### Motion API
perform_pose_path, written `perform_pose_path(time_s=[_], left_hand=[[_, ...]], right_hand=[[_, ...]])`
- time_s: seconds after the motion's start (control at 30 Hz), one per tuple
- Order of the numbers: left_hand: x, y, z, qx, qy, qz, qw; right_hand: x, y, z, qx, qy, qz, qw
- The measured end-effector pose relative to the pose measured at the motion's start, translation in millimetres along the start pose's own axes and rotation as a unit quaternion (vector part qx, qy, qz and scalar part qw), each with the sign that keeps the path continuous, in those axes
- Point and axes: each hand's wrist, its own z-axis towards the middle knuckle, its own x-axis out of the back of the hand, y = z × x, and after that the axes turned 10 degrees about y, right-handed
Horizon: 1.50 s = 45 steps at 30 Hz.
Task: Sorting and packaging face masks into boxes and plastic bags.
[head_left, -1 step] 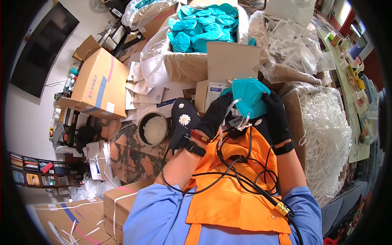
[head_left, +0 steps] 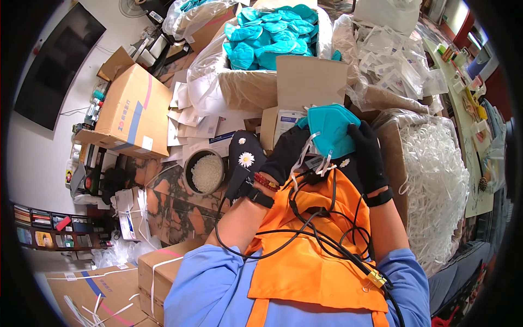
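Head view.

Item, in work: one teal mask (head_left: pixel 335 128), upright above your lap, white straps (head_left: pixel 310 144) hanging from its left and lower edges.

Item: your left hand (head_left: pixel 287 151), black-gloved, at the left edge of the teal mask; its fingers grasp that edge, their tips partly hidden behind it. Red beaded bracelet (head_left: pixel 267 182) and black band at the wrist.

Item: your right hand (head_left: pixel 370 155), black-gloved; its fingers pinch the teal mask at the right edge. Black wristband (head_left: pixel 378 197) below.

Item: your orange apron (head_left: pixel 305 272), crossed by black cables (head_left: pixel 318 233), with a yellow clip (head_left: pixel 376 279) at lower right.

Item: small open carton (head_left: pixel 311 79), just beyond your hands, flap raised; printed white packets (head_left: pixel 286 119) beside your left hand.

Item: large plastic-lined carton (head_left: pixel 248 90), behind the small one, heaped with teal masks (head_left: pixel 271 41).

Item: clear packets (head_left: pixel 389 60), piled in a lined box to its right.

Item: lined carton of white strips (head_left: pixel 436 185), just beside your right arm.

Item: round tub (head_left: pixel 188 169) on the patterned floor (head_left: pixel 169 215), left of your knee, holding small white pieces (head_left: pixel 207 173).

Item: brown carton (head_left: pixel 139 106), open, farther left.

Item: pale tabletop (head_left: pixel 478 191), far right, carrying assorted small goods.

Item: dark wall screen (head_left: pixel 60 62), upper left.
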Motion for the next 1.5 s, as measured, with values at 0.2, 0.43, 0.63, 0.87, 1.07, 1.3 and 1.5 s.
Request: perform_pose_path(time_s=[0.2, 0.43, 0.63, 0.87, 1.07, 1.3, 1.5], left_hand=[[14, 11, 10, 0.282, 0.002, -0.297, 0.912], [17, 3, 4, 0.153, -0.071, -0.119, 0.978], [1, -21, -7, 0.027, -0.081, -0.112, 0.99], [-11, 30, 0, 0.394, -0.106, -0.441, 0.8], [-19, 37, -6, 0.436, -0.106, -0.231, 0.863], [-15, 60, 1, 0.416, 0.055, -0.265, 0.868], [-10, 48, -3, 0.43, -0.092, -0.256, 0.861]], right_hand=[[15, 24, 16, 0.121, 0.045, -0.137, 0.982], [13, 17, 10, 0.06, 0.023, -0.113, 0.992], [11, 23, 1, 0.106, 0.093, -0.262, 0.955], [13, 23, 6, 0.153, 0.13, -0.342, 0.918], [4, 16, -2, 0.09, 0.096, -0.22, 0.967], [-3, 31, -31, -0.109, -0.174, -0.073, 0.976], [-4, 4, -40, -0.137, -0.208, -0.088, 0.965]])
